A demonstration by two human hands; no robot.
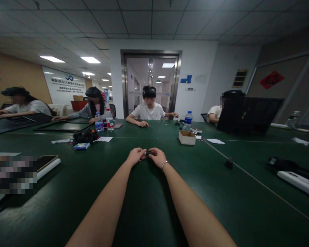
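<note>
Both my arms stretch forward over a dark green table [149, 206]. My left hand [135, 156] and my right hand [157, 157] meet at the middle of the table, fingers curled. Between their fingertips they pinch a small dark object [147, 153], too small to name. A thin bracelet [164, 164] circles my right wrist. Both hands rest on or just above the tabletop.
A small cardboard box [187, 137] and a water bottle [187, 120] stand beyond my hands to the right. Two bottles [99, 122] and a dark pile [84, 137] lie to the left. Several people sit at the far edge. A phone [46, 162] lies left, a white bar [298, 181] right.
</note>
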